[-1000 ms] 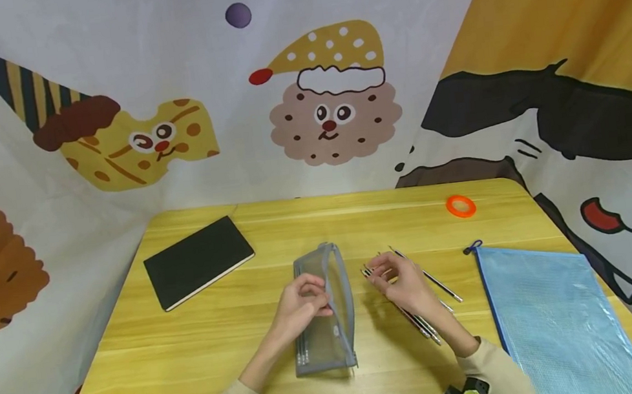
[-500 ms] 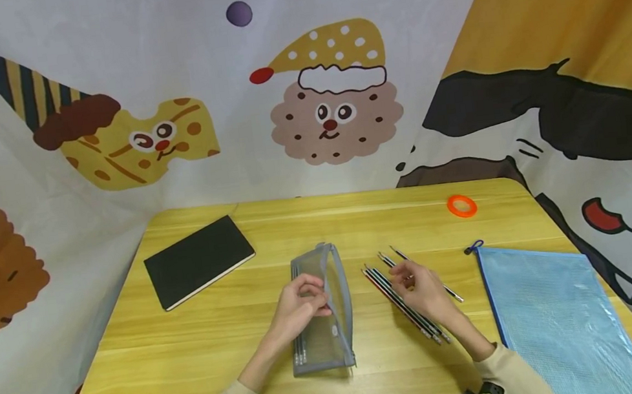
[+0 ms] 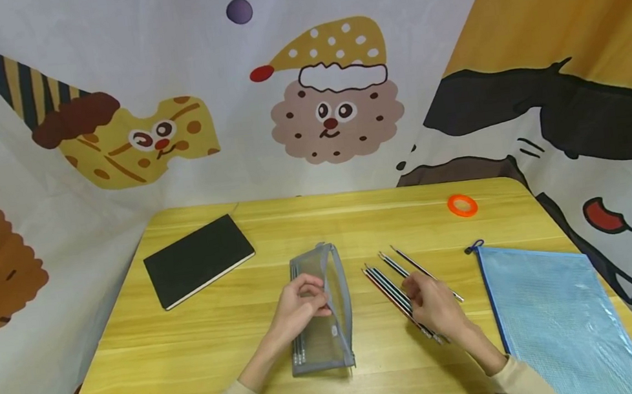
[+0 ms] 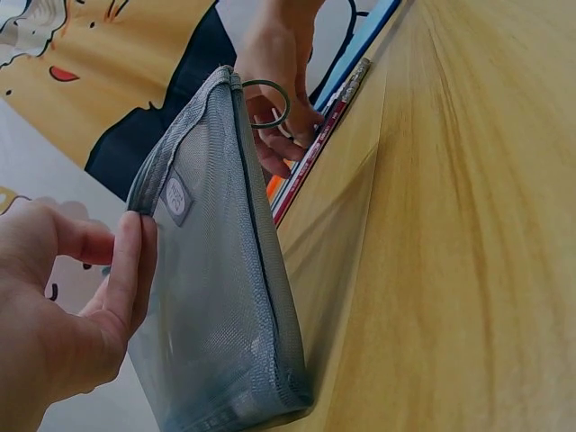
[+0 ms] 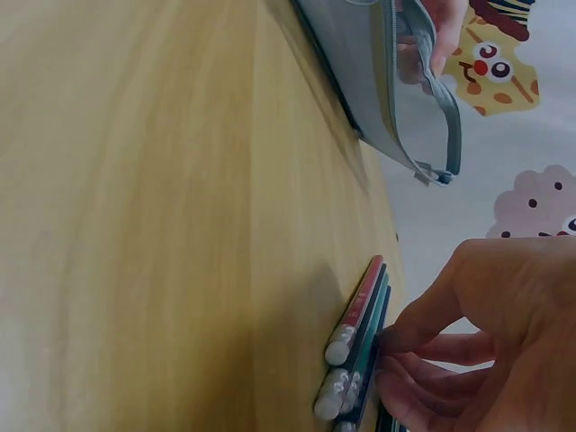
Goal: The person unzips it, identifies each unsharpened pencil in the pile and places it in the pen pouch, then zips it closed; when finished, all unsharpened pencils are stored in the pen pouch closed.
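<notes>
In the head view my left hand (image 3: 303, 304) pinches the upper edge of a grey mesh pencil case (image 3: 323, 336), whose zipped opening gapes toward the right. Several pencils show through its mesh along the left side. My right hand (image 3: 436, 303) is over a group of pencils (image 3: 388, 289) on the table, fingers loosely bent. The right wrist view has its thumb and fingertips (image 5: 396, 340) at a dark pencil beside the red and teal ones (image 5: 360, 301); whether they grip it is unclear. Two more pencils (image 3: 401, 252) lie just behind that hand.
A black notebook (image 3: 200, 261) lies at the back left of the wooden table (image 3: 195, 367). An orange ring-shaped roll (image 3: 462, 205) is at the back right. To the right lies a blue zip pouch (image 3: 557, 306). A printed curtain (image 3: 184, 17) hangs behind the table.
My right hand has moved right and toward me along the pencils, then lowered to them. The pencils' pointed ends have come into view. My left hand keeps its pinch on the pencil case.
</notes>
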A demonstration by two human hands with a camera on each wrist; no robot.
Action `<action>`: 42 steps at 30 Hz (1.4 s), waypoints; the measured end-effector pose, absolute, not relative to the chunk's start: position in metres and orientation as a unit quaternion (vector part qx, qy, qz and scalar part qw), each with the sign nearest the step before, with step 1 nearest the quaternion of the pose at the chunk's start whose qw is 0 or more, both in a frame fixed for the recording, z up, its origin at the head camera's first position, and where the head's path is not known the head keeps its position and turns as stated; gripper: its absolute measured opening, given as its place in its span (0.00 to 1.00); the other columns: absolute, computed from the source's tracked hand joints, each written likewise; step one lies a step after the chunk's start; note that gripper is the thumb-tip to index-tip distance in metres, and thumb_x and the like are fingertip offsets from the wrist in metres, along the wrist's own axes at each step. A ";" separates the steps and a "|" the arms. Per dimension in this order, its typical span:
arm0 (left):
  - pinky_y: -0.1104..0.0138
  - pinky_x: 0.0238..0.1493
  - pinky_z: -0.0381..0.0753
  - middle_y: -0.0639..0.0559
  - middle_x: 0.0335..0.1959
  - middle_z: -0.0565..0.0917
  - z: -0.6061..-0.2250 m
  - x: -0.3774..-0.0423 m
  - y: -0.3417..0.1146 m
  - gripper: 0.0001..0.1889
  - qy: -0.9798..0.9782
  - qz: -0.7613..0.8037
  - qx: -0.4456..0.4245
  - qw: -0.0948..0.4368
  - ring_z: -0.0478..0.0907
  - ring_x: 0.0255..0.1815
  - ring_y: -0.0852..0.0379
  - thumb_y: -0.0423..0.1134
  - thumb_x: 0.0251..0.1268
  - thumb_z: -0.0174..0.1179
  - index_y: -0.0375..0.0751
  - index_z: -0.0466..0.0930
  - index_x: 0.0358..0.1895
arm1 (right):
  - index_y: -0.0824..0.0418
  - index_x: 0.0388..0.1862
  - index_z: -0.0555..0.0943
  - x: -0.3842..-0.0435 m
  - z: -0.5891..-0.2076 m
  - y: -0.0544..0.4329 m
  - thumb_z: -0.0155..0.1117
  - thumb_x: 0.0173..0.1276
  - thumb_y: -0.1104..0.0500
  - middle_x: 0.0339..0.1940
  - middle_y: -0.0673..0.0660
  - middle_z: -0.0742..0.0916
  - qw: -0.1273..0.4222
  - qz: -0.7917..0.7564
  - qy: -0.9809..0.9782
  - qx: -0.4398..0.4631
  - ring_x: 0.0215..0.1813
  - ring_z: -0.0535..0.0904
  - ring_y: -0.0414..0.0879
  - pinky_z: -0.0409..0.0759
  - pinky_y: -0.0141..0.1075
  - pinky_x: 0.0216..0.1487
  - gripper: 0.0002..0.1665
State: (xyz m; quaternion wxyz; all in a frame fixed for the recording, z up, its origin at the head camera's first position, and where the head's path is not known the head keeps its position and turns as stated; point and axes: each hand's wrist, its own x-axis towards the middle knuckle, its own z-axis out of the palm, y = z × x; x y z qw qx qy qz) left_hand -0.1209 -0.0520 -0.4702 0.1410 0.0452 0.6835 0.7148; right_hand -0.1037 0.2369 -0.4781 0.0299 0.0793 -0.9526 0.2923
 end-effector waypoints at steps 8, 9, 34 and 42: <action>0.64 0.38 0.93 0.44 0.35 0.79 -0.472 -0.122 -0.052 0.14 0.686 0.712 0.047 0.144 0.84 0.28 0.57 0.24 0.61 0.56 0.25 0.73 0.50 | 0.64 0.43 0.82 -0.097 -0.476 0.243 0.66 0.54 0.73 0.30 0.53 0.87 0.010 0.269 -0.961 0.058 0.32 0.81 0.41 0.81 0.32 0.31 0.16; 0.64 0.38 0.93 0.44 0.35 0.79 -0.471 -0.122 -0.052 0.14 0.686 0.712 0.048 0.144 0.84 0.28 0.57 0.24 0.61 0.56 0.25 0.73 0.50 | 0.64 0.43 0.82 -0.097 -0.475 0.243 0.67 0.54 0.73 0.29 0.52 0.86 0.009 0.268 -0.962 0.058 0.31 0.80 0.40 0.80 0.32 0.31 0.16; 0.64 0.38 0.93 0.45 0.35 0.79 -0.472 -0.122 -0.050 0.14 0.685 0.712 0.046 0.148 0.84 0.28 0.56 0.24 0.61 0.56 0.25 0.73 0.50 | 0.65 0.52 0.80 -0.102 -0.444 0.246 0.59 0.67 0.69 0.36 0.57 0.87 -0.047 0.324 -0.943 0.065 0.34 0.81 0.42 0.79 0.29 0.30 0.15; 0.65 0.38 0.93 0.45 0.35 0.79 -0.472 -0.121 -0.051 0.14 0.682 0.715 0.045 0.147 0.83 0.28 0.57 0.24 0.61 0.56 0.25 0.73 0.50 | 0.64 0.46 0.81 -0.105 -0.436 0.240 0.61 0.65 0.70 0.34 0.56 0.86 -0.027 0.398 -0.914 0.080 0.34 0.82 0.43 0.82 0.28 0.31 0.11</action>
